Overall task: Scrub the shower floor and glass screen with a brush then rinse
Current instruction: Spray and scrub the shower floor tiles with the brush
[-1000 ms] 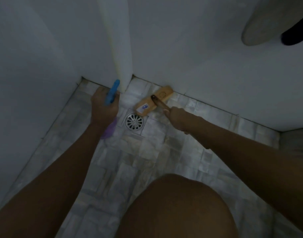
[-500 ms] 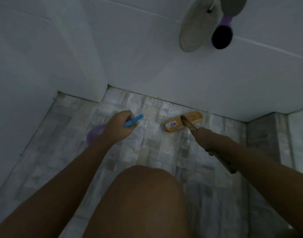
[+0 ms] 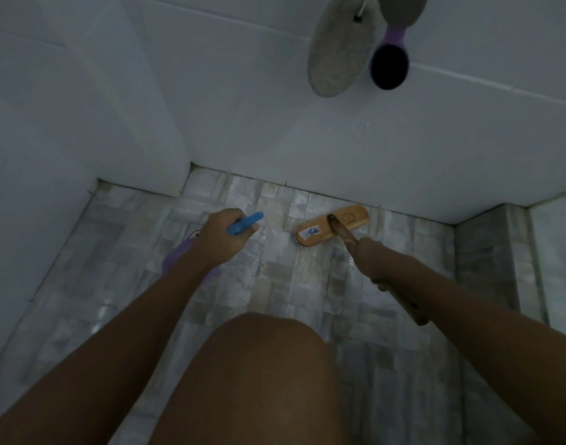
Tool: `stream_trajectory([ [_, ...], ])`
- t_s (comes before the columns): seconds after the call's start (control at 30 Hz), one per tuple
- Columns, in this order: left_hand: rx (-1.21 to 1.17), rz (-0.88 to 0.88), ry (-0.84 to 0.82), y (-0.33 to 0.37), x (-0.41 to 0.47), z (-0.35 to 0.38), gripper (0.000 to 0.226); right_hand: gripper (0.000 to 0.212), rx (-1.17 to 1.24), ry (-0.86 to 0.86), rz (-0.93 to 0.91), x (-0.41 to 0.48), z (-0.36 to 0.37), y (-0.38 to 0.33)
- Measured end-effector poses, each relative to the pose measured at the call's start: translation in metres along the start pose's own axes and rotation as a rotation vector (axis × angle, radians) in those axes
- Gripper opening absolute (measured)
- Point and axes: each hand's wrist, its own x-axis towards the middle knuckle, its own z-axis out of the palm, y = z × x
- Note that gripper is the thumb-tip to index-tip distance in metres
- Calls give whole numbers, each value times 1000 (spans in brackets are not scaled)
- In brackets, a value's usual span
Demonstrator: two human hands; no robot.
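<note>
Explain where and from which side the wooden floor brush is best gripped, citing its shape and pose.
Grip the wooden brush by its long handle, mid-shaft, coming from the near side, as the right hand does. The handle slants up from the head towards the person, while the flat head lies bristles-down on the floor close to the wall.

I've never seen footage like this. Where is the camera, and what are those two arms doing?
No machine here: a person wears a camera on the head, looking down at their own arms and knee. The right hand grips the long handle of a wooden brush, its head resting on the tiled floor by the wall. The left hand holds a blue handle with something purple below; I cannot tell what it is. A grey pad and a dark brush hang above.
</note>
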Motion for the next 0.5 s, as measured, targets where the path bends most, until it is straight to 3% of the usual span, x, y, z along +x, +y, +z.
stream_trajectory([
  [0.5, -6, -1, 31, -9, 0, 4, 33, 47, -63, 0, -22, 2, -1, 1],
])
